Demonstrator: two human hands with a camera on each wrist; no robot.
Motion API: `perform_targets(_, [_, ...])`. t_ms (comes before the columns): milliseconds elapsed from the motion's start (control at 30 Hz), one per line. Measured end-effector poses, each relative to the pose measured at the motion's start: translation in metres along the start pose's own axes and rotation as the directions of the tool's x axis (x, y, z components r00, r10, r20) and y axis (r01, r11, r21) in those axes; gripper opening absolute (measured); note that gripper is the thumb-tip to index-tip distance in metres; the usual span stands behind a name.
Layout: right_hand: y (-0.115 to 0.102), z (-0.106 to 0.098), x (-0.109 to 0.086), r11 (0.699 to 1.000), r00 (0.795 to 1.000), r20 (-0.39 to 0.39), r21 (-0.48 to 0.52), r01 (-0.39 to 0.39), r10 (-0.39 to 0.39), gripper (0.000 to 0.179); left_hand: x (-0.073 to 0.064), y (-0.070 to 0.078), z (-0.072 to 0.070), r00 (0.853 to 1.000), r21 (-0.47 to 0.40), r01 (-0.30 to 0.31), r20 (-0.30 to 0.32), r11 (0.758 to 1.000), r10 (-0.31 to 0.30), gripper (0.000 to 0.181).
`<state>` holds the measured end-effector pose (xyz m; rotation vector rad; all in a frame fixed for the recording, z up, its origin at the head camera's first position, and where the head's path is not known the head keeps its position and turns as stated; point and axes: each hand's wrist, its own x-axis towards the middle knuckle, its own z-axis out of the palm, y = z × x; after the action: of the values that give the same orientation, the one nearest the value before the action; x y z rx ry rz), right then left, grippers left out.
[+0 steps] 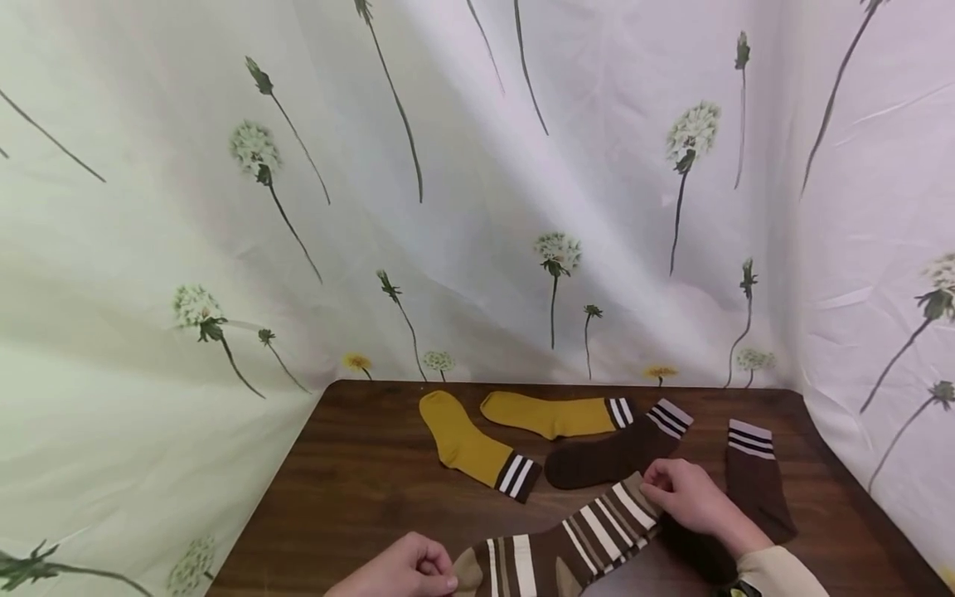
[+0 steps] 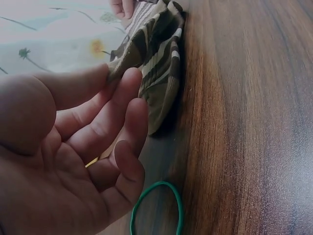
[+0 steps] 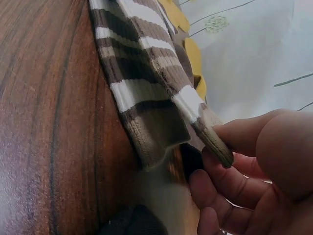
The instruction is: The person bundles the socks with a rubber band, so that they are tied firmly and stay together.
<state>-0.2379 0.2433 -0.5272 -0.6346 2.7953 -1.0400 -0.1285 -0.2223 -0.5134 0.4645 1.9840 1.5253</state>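
A brown, cream and white striped sock [image 1: 548,547] stretches between the two hands. My left hand [image 1: 418,568] pinches its tan toe between thumb and fingertip, and my right hand [image 1: 690,497] pinches the cuff. Directly beneath lies a second sock of the same striped pattern [image 3: 124,95], flat on the table; its tan toe [image 2: 161,105] shows below the left fingers. In the right wrist view the raised cuff [image 3: 215,142] is apart from the lower cuff [image 3: 146,142].
Two mustard socks [image 1: 473,448] with striped dark cuffs lie farther back. Two dark brown socks with pale striped cuffs, one mid-table [image 1: 608,456] and one at right [image 1: 757,481], rest on the wooden table [image 1: 328,481]. Flower-printed cloth [image 1: 477,249] surrounds it. A green loop [image 2: 181,210] shows near the left hand.
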Motion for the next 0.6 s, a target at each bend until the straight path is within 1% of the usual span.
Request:
perform_targets(100, [0.0, 0.0, 0.0, 1.0, 1.0, -0.011, -0.019, 0.009, -0.009, 0.011, 0.002, 0.0, 0.002, 1.0, 0.007, 0.017, -0.025, 1.0, -0.017, 0.021])
perform_targets(200, [0.0, 0.002, 0.0, 0.999, 1.0, -0.007, -0.034, -0.015, 0.015, 0.011, 0.004, 0.0, 0.004, 0.999, 0.008, 0.03, -0.045, 1.0, -0.03, 0.017])
perform_targets(333, [0.001, 0.006, -0.002, 0.998, 0.999, -0.005, -0.049, -0.043, 0.043, 0.011, 0.005, -0.002, 0.007, 0.998, 0.032, 0.038, -0.054, 0.999, -0.037, 0.017])
perform_targets(400, [0.003, 0.009, -0.004, 0.998, 0.999, -0.006, -0.057, -0.04, 0.04, 0.012, 0.005, -0.003, 0.009, 0.998, 0.05, 0.043, -0.057, 0.998, -0.04, 0.016])
perform_targets(500, [0.005, 0.012, -0.004, 0.996, 0.999, -0.014, -0.074, -0.046, 0.045, 0.012, 0.007, -0.005, 0.007, 0.997, 0.068, 0.059, -0.057, 0.996, -0.055, 0.016])
perform_targets(533, [0.007, 0.013, -0.004, 0.996, 0.999, -0.014, -0.081, -0.041, 0.04, 0.012, 0.008, -0.009, 0.006, 0.997, 0.076, 0.063, -0.055, 0.995, -0.059, 0.017])
perform_targets(567, [0.007, 0.013, -0.004, 0.996, 0.999, -0.015, -0.086, -0.04, 0.039, 0.012, 0.01, -0.015, 0.005, 0.997, 0.09, 0.064, -0.054, 0.994, -0.059, 0.018])
perform_targets(600, [0.008, 0.014, -0.004, 0.995, 0.999, -0.016, -0.091, -0.039, 0.038, 0.012, 0.013, -0.023, 0.002, 0.996, 0.11, 0.08, -0.047, 0.991, -0.075, 0.019])
